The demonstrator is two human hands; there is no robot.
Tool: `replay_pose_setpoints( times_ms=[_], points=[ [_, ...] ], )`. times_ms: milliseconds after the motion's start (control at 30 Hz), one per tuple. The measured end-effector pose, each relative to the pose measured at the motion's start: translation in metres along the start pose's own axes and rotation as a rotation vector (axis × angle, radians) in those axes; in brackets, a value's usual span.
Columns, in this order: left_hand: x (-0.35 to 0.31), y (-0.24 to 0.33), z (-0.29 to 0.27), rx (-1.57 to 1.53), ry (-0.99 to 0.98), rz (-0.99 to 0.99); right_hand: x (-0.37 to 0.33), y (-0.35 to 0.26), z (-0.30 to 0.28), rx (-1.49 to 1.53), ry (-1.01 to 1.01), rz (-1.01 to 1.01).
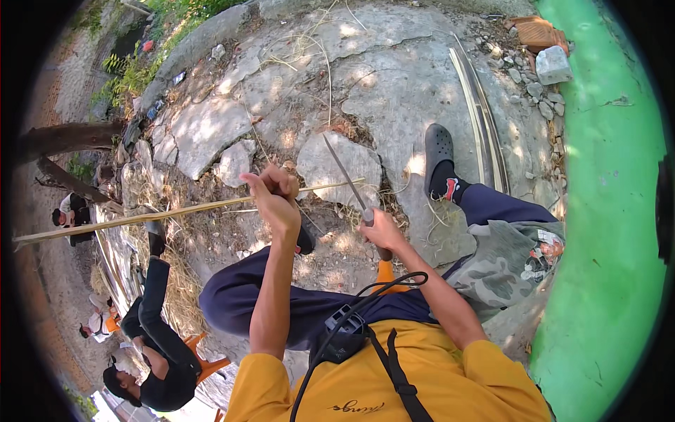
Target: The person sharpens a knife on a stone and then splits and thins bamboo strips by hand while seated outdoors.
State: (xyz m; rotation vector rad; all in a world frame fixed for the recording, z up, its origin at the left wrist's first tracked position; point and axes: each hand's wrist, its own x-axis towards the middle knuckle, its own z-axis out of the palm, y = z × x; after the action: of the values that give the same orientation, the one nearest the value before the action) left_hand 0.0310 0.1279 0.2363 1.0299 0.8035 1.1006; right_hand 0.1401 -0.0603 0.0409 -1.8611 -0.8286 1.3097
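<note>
gripping slender strip (183, 210), tapered knife (345, 173)

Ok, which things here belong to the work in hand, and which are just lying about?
Work in hand:
knife, in the right hand
long strip, in the left hand
likely the strips on the ground

Just lying about, seemingly:
white block
stones

bamboo strip (190, 209): long, slender, pale yellow, slanting down leftward | knife (341, 166): narrow grey blade, tip up-left, crossing strip near right end
</note>
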Motion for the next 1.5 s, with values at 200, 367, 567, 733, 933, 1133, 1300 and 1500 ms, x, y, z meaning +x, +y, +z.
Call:
replay_pose_setpoints(
  times_ms=[200, 367, 567, 733, 933, 1133, 1300, 1500],
  points=[
    [-0.007, 0.001, 0.000, 0.011, 0.030, 0.049, -0.026, -0.055, 0.008, -0.115, 0.147, -0.025],
    [-0.005, 0.000, 0.000, 0.007, 0.013, 0.049, -0.016, -0.024, 0.009, 0.171, 0.035, 0.079],
    [0.000, 0.000, 0.005, -0.064, 0.105, 0.049, -0.012, -0.006, 0.015, -0.055, 0.254, -0.103],
    [0.002, 0.001, 0.001, -0.056, 0.098, 0.073, -0.041, -0.043, 0.028, 0.092, 0.151, -0.179],
    [0.001, 0.000, 0.006, -0.083, 0.105, 0.074, -0.038, -0.041, 0.029, 0.188, 0.042, -0.145],
    [0.003, 0.001, 0.009, -0.072, 0.157, 0.116, -0.043, -0.065, 0.033, 0.079, 0.182, -0.205],
    [0.000, 0.004, 0.016, -0.068, 0.115, 0.095, -0.039, -0.054, 0.043, 0.122, 0.176, -0.080],
    [-0.002, -0.001, 0.020, -0.082, 0.149, 0.089, -0.031, -0.032, 0.054, 0.148, 0.333, -0.088]
  ],
)
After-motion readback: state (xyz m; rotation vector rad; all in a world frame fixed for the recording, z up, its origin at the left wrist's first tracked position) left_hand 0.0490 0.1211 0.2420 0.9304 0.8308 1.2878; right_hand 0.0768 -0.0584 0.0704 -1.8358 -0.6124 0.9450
